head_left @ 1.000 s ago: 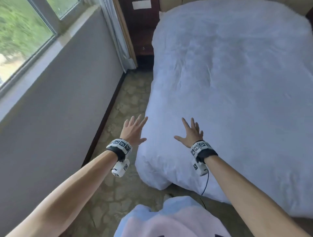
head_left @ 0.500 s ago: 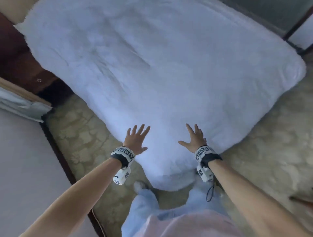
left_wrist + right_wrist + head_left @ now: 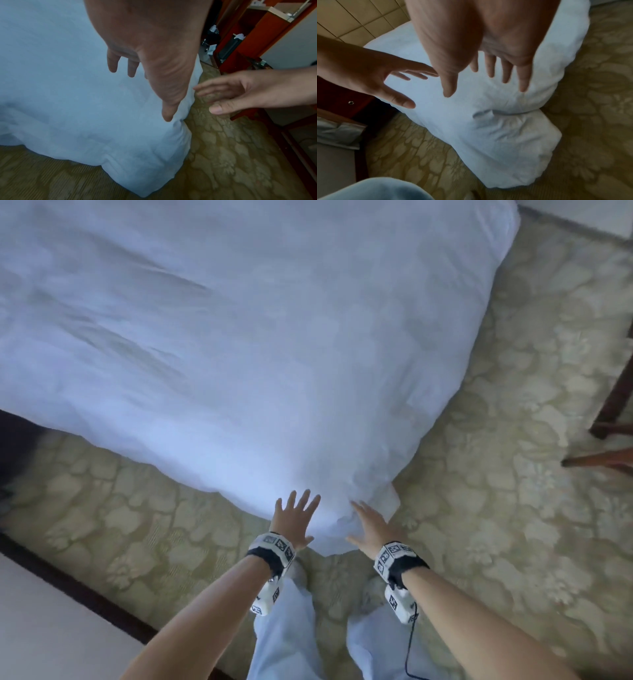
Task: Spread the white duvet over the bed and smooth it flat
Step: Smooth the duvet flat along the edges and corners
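Note:
The white duvet (image 3: 239,337) covers the bed and its near corner (image 3: 342,529) hangs down toward the floor in front of me. My left hand (image 3: 294,518) is spread with straight fingers just over that corner's left side. My right hand (image 3: 371,525) is also flat and spread, at the corner's right side. In the left wrist view the left hand (image 3: 154,67) hovers above the duvet (image 3: 68,94), the thumb tip near the fabric. In the right wrist view the right hand (image 3: 488,67) is over the rumpled corner (image 3: 505,135). Neither hand grips anything.
Patterned beige carpet (image 3: 513,508) surrounds the bed. Dark wooden chair legs (image 3: 609,419) stand at the right. A dark skirting board (image 3: 85,601) and pale wall run along the lower left. Reddish wooden furniture (image 3: 248,33) stands beyond the bed's corner. My legs (image 3: 291,638) stand by the corner.
I have turned and stepped round to face the bed's corner. Both hands stayed spread and have come lower and closer together over the hanging corner.

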`<state>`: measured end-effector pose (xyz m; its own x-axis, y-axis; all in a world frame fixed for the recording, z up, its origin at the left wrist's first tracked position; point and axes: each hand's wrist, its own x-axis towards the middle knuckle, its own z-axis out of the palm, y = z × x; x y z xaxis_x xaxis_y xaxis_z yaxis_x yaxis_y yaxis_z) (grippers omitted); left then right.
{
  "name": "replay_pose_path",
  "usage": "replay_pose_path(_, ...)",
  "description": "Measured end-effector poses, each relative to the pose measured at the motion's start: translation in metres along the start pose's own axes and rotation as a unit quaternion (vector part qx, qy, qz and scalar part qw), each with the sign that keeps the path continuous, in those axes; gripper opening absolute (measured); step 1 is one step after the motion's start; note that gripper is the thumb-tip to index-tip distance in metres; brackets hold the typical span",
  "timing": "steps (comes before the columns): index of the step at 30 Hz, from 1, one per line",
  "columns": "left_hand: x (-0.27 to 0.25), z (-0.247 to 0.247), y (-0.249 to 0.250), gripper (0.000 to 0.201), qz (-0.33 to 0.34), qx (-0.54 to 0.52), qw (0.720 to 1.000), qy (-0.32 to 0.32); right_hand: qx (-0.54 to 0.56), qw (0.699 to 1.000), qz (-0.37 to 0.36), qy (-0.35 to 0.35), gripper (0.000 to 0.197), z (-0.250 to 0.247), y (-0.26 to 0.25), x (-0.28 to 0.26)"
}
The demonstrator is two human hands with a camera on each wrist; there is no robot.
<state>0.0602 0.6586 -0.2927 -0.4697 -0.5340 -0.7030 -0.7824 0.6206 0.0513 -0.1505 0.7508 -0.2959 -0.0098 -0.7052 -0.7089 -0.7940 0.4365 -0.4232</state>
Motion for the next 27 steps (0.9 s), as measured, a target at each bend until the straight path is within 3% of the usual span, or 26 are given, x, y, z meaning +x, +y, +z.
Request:
replay_pose_path(2, 0.029, 0.038, 0.000, 0.113, -0.006, 0.023, 0.999, 0.036, -0.044, 0.997, -0.059, 0.017, 0.082, 0.025, 0.012, 0.035)
replay_pose_path(6, 0.074, 0.093, -0.002, 0.136, -0.040, 0.111, 0.983, 0.139, -0.121, 0.987, -0.081, 0.061, 0.118, 0.067, 0.023, 0.105)
replay_pose_path(7, 0.087, 0.104, 0.000, 0.126, -0.048, 0.120, 0.980, 0.153, -0.121, 0.984, -0.089, 0.095, 0.120, 0.078, 0.027, 0.122)
replay_pose_path(9, 0.109, 0.118, 0.001, 0.080, -0.041, 0.151, 0.966, 0.207, -0.129, 0.972, -0.096, 0.169, 0.103, 0.096, 0.033, 0.142)
replay_pose_path(11, 0.125, 0.132, -0.006, 0.055, -0.020, 0.175, 0.968, 0.179, -0.146, 0.950, -0.148, 0.232, 0.068, 0.110, 0.044, 0.151)
replay_pose_path(13, 0.124, 0.127, -0.016, 0.050, 0.021, 0.176, 0.977, 0.117, -0.130, 0.934, -0.205, 0.261, 0.040, 0.098, 0.043, 0.149)
replay_pose_path(14, 0.116, 0.118, -0.017, 0.050, 0.056, 0.171, 0.976, 0.121, -0.111, 0.933, -0.210, 0.271, 0.034, 0.087, 0.038, 0.141)
replay_pose_path(16, 0.087, 0.082, -0.015, 0.046, 0.099, 0.176, 0.977, 0.072, -0.061, 0.937, -0.202, 0.279, 0.028, 0.068, 0.024, 0.116)
replay_pose_path(18, 0.057, 0.058, -0.012, 0.040, 0.143, 0.160, 0.973, 0.083, -0.026, 0.934, -0.218, 0.283, 0.029, 0.058, 0.016, 0.082)
replay_pose_path(23, 0.005, 0.051, -0.012, 0.052, 0.121, 0.118, 0.983, 0.078, 0.005, 0.928, -0.237, 0.286, 0.036, 0.056, 0.013, 0.017)
replay_pose_path(25, 0.001, 0.038, -0.003, 0.040, 0.120, 0.127, 0.984, 0.037, -0.029, 0.953, -0.187, 0.237, 0.032, 0.059, 0.004, 0.025)
replay_pose_path(27, 0.008, 0.035, 0.005, 0.029, 0.121, 0.185, 0.975, -0.008, -0.097, 0.987, -0.074, 0.105, 0.028, 0.069, 0.002, 0.046)
